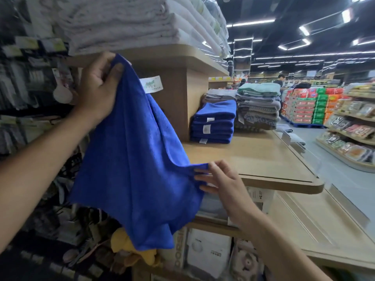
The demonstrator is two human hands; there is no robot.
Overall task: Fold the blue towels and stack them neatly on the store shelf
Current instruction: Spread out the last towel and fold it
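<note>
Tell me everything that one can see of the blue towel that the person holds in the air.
The blue towel is plain deep-blue cloth, soft and fleecy-looking, with a white label at its upper edge. It hangs unfolded in the air before the wooden shelf. The left grip pinches its top corner; the right grip pinches a side edge, pulling it taut.

Held towel [138, 159]: royal blue, plain. Stacked towels [213, 126]: same blue, white tags. Shelf [263, 155]: light tan wood.
</note>
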